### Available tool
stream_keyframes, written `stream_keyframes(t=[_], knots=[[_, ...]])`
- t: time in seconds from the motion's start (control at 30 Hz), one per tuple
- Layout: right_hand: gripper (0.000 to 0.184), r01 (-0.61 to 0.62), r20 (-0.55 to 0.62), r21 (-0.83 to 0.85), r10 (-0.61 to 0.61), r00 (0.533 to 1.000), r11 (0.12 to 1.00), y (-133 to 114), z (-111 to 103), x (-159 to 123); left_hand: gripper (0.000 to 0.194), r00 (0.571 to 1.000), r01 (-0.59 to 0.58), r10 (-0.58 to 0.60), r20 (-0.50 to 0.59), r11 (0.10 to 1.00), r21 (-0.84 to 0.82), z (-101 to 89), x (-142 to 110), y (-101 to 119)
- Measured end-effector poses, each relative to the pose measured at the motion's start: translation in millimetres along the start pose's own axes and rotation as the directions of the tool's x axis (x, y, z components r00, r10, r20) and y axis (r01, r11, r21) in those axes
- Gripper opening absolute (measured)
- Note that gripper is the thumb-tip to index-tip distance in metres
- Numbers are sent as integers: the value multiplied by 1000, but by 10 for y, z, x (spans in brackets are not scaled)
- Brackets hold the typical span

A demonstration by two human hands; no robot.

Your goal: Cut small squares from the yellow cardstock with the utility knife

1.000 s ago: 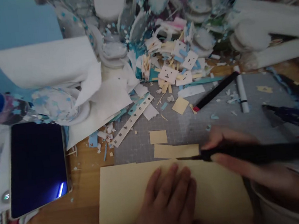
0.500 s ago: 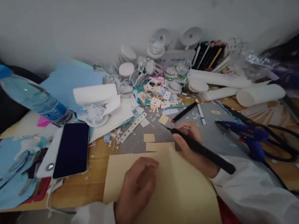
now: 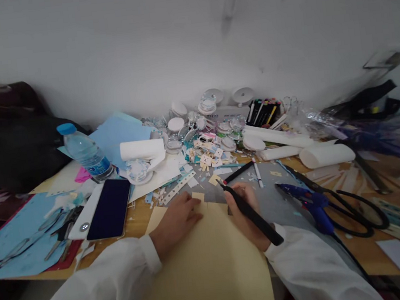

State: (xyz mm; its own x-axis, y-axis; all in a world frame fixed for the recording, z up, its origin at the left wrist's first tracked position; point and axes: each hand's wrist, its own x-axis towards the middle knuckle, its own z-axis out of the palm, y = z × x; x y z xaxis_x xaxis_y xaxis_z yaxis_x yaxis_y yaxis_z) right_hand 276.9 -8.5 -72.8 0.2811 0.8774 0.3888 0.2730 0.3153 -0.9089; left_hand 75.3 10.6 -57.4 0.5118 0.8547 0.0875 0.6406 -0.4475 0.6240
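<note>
A black craft knife [image 3: 254, 218] with a thin pointed tip is gripped in my right hand [image 3: 245, 210]. Its tip points away from me, close to a small pale-yellow paper square [image 3: 214, 180]. My left hand [image 3: 177, 220] lies palm down at the far edge of a large pale-yellow sheet [image 3: 213, 269], fingers stretched out. Those fingertips are by a small yellow paper piece [image 3: 198, 197]; whether they touch it I cannot tell. Beneath the far end of the sheet is a grey cutting mat [image 3: 283, 217].
A phone [image 3: 109, 208] and a water bottle [image 3: 86, 153] stand on the left. Paper cut-outs [image 3: 206, 160] and scraps litter the middle back. Over on the right lie a blue glue gun [image 3: 312, 204], large black scissors [image 3: 359, 213] and white rolls [image 3: 326, 154].
My left hand has reached forward to the sheet's far edge, its fingers now flatter. The right hand keeps the craft knife. The camera view has tilted upward.
</note>
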Motion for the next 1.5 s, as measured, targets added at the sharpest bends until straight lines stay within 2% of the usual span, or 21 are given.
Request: stream_keyframes(t=[0.2,0.6,0.87,1.13,1.43,1.5], knots=[[20,-13,-42,24,14,999,1000,-63,-27,54,19,998,11,-14,53,998,57,-13,98,6],[21,-64,0,21,64,998,998,-100,-51,63,28,985,149,-154,73,986,74,58,210,-131],[21,-86,-12,22,86,996,996,-66,-42,71,22,989,150,-150,11,988,-31,35,165,-113],[23,-119,26,33,118,993,992,15,-41,74,12,982,171,-180,-63,976,-132,53,149,-74],[21,-161,24,7,161,987,987,86,-63,109,6,949,186,-239,-208,952,-243,44,200,-222],[21,-178,26,0,178,984,984,83,-64,112,13,944,177,-237,-229,951,-253,78,193,-241]])
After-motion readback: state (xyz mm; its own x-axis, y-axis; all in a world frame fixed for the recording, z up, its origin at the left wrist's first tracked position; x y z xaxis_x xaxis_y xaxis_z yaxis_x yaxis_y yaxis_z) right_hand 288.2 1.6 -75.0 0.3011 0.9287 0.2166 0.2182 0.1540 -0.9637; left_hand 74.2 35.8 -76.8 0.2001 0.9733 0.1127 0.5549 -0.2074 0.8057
